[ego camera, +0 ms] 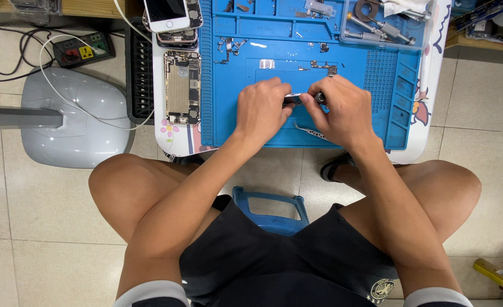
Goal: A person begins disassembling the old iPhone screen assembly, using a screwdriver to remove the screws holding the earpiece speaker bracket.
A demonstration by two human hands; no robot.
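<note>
Black shorts (274, 267) and two bare knees fill the bottom of the view, with a blue stool (270, 207) poking out between the legs over the tiled floor (29, 256).

Far left there's a grey lamp base (78, 122) on the floor, plus a power strip (85, 50) with a white cable looping off it. Moving right, the counter (433, 102) edge carries an opened phone (182, 86) lying face down with its insides showing, and a stack of phones (172, 20) just above it. Next is the blue repair mat (245, 122), with tiny screws and brackets sitting in its top trays.

Both forearms come up from the lap and angle inward, so the hands meet over the middle of the mat. Left hand (261, 109) is knuckles-up, wrist pretty straight, fingers curled closed and pinching one end of a small dark part (294, 100). Right hand (342, 111) mirrors it, fingers bunched tight on the other end, where a roundish metal bit (319, 97) peeks out. So the part sits between both sets of fingertips, just above the mat; can't tell exactly what it is.

Tweezers (313, 132) lie on the mat right under the right hand. Up top right, a clear tray (385, 25) holds metal tools.
</note>
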